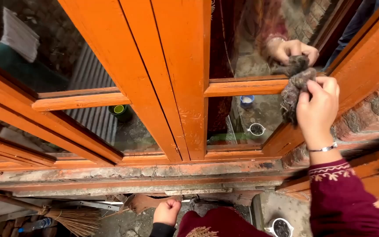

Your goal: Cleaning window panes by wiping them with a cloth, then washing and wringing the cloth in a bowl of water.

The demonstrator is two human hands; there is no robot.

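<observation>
Lower centre of the frame: the left hand (167, 211) is curled into a closed fist with nothing visible in its grip, hanging low over rough ground beside dark red clothing. To its left, at the lower left corner, lies a straw broom (73, 219), bristles fanned toward the right. At the bottom right sits a small white cup (280, 227) with dark contents.

Right of centre: the right hand (317, 109), wearing a thin silver bracelet (324, 149) and a maroon embroidered sleeve (341, 197), has its fingers pinched closed around a grey, frayed cloth (294, 85). The cloth is pressed against the glass pane (246, 48) at the horizontal bar of the orange wooden window frame (172, 79), in the upper right of the frame. Its long axis runs roughly vertical, tilted slightly; the bunched upper end points up toward the pane, and the loose end hangs down past the bar beside the thumb (the exact fold of the cloth cannot be made out).

Beyond: the glass mirrors the hand and the cloth just above the bar. The lower pane shows a blue cup (246, 101) and a second white cup (256, 129). At the right edge, a brick wall (365, 114) adjoins the frame.
</observation>
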